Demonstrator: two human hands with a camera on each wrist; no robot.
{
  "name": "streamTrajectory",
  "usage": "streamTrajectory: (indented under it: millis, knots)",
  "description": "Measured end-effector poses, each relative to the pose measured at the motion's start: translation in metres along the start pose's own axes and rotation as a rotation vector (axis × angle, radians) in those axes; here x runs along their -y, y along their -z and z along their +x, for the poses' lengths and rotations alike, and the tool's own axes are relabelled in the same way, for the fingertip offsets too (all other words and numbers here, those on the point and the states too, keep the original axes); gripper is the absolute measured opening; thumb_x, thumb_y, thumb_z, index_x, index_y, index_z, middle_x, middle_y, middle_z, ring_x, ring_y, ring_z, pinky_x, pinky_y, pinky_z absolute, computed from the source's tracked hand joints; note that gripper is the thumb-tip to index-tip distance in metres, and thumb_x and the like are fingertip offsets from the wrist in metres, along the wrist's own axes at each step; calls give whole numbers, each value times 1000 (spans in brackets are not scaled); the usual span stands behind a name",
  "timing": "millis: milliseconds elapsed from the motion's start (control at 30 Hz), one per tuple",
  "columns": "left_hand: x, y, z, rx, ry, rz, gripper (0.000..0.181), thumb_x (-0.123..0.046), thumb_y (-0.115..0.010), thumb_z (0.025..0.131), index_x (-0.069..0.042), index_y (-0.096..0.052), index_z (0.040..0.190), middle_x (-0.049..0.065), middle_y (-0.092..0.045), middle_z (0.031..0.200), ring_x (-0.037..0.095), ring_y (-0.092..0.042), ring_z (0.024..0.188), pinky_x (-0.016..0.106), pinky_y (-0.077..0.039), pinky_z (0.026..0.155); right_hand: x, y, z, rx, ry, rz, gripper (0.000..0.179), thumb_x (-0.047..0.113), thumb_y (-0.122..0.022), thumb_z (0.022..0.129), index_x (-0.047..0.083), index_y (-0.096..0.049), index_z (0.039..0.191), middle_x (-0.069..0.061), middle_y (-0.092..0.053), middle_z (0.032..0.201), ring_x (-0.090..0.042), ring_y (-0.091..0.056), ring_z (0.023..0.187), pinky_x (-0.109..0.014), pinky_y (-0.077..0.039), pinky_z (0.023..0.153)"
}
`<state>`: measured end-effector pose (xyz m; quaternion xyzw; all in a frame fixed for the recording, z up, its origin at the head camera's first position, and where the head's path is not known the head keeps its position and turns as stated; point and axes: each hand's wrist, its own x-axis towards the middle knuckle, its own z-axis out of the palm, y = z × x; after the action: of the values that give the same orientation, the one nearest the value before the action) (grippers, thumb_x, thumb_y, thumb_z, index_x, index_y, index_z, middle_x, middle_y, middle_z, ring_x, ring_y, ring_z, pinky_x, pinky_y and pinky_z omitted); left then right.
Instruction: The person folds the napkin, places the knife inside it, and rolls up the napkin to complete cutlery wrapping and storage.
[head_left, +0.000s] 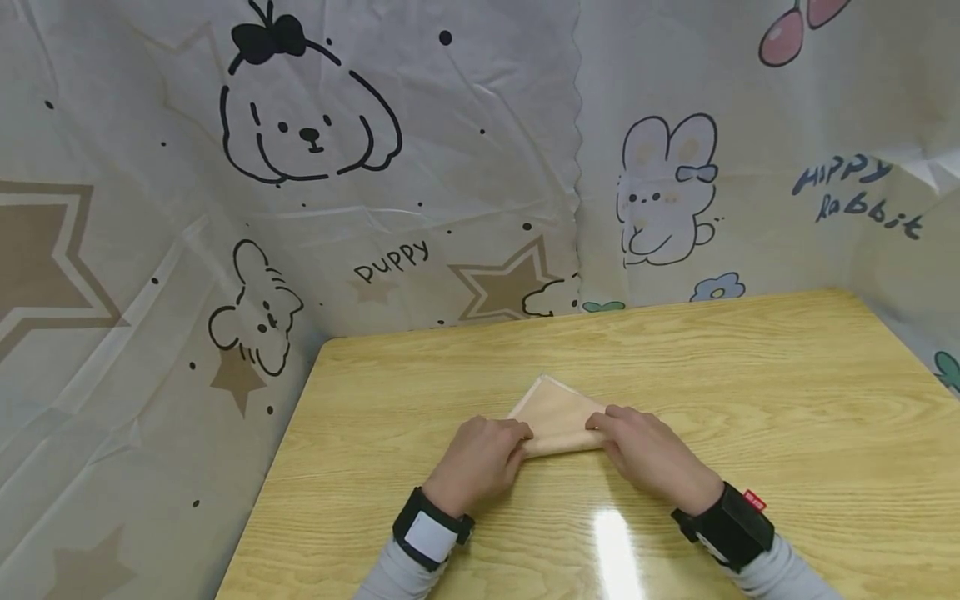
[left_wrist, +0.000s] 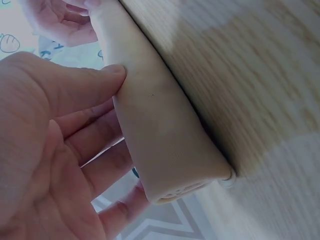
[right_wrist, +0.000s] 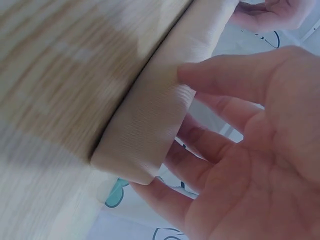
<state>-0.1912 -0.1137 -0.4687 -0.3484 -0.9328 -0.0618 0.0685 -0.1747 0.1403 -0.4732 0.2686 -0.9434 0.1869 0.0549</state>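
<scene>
A beige cloth point(head_left: 557, 411) lies on the table, its far part a triangle pointing away and its near edge folded into a thick band. My left hand point(head_left: 478, 460) grips the band's left end, and my right hand point(head_left: 654, 452) grips its right end. In the left wrist view the thumb presses the near side of the rolled cloth point(left_wrist: 152, 110), whose end shows stacked layers; the fingers curl over behind. The right wrist view shows the thumb against the cloth band point(right_wrist: 150, 107) likewise, with fingers on its far side.
The wooden table point(head_left: 750, 375) stretches out around the cloth, with a light glare near its front. A white curtain point(head_left: 480, 167) printed with cartoon animals and stars stands behind and at the left. Both wrists wear black straps point(head_left: 731, 525).
</scene>
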Motion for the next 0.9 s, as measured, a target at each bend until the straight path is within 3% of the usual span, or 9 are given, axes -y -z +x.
streamTrajectory:
  millis: [300,567,733,900]
  knots:
    - [5,-8,-1,1,-17,61,18,-28,-60,95,-18,-75,99,-4,-57,86,11,-53,73,31,-48,59,-2,-3,1,6,11,-19,20,9,-67,89,7,-74,108,0,-54,88,-9,-44,70,-25,-45,60]
    - [6,-6,3,-40,26,14,7,-27,-67,91,-20,-67,91,-8,-65,78,8,-54,65,31,-47,58,-5,-7,2,-21,14,-32,27,6,-66,89,11,-71,115,1,-52,88,-15,-43,74,-28,-38,60]
    - [6,-8,4,-59,36,17,14,-27,-67,90,-22,-64,77,-9,-55,68,6,-46,59,27,-41,52,-6,-10,2,-77,0,-9,20,3,-67,88,16,-64,103,3,-56,86,-17,-50,77,-33,-42,62]
    - [7,-10,4,-57,36,11,12,-26,-68,89,-21,-68,78,-10,-55,70,5,-47,62,26,-41,53,-7,-12,3,-126,28,-19,10,6,-66,90,15,-61,89,4,-48,75,-15,-43,65,-27,-35,54]
